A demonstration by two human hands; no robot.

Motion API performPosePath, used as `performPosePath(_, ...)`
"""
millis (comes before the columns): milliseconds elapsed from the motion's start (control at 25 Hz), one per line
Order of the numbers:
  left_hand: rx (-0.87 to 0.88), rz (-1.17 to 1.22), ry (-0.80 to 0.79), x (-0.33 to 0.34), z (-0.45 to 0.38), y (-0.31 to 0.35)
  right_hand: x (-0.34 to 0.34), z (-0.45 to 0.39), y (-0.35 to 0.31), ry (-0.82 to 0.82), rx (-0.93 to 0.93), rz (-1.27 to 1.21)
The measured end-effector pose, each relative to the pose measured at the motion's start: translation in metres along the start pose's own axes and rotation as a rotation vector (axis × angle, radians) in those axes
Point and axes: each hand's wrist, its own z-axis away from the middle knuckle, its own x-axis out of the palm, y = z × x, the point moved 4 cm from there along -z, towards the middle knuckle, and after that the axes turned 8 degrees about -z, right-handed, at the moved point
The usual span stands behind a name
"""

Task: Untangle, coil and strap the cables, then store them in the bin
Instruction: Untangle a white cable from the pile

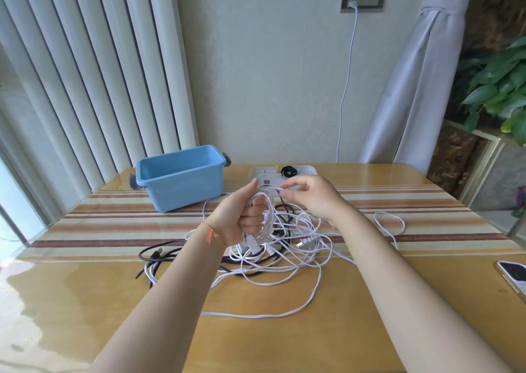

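**White cable half-coiled in the left hand, tangle below**

The left hand [240, 213] is raised above the tabletop [284, 330], its fingers curled round a coil of white cable [263, 210] of several loops; this grip is closed on the coil, with a white connector hanging just under the fist. The right hand [310, 199] sits just beside it, thumb and forefinger pinching the same white cable at the top of the coil, the other fingers loosely bent.

Beneath both hands lies a tangle of white and black cables [284, 253] spread over the striped runner [113, 221], a two-pin plug [303, 243] showing within it and one long white strand trailing toward the near edge. The blue bin [182, 179] stands open to the left of the hands, apart from the tangle. Behind the hands rests a white power strip [301, 171] with a small black coil on it. A phone [512, 277] lies at the right edge.
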Motion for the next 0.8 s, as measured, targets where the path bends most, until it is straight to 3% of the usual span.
performPosePath(200,0.058,0.221,0.148,-0.017,-0.007,-0.010,0.003,0.002,0.006,-0.161,0.116,-0.017)
performPosePath(280,0.106,0.332,0.187,-0.024,-0.008,-0.010,-0.003,0.000,0.012,-0.155,0.149,-0.091)
performPosePath(400,0.170,0.446,0.197,-0.030,-0.009,-0.009,-0.014,0.001,0.019,-0.106,0.207,-0.040)
performPosePath(600,0.222,0.816,0.171,-0.034,-0.014,-0.012,-0.004,0.010,0.023,-0.308,0.321,0.045)
performPosePath(720,0.255,0.992,0.217,-0.053,-0.011,-0.014,-0.015,0.009,0.035,-0.350,0.343,-0.068)
performPosePath(800,0.263,1.040,0.229,-0.060,-0.010,-0.015,-0.022,0.007,0.045,-0.279,0.355,-0.208)
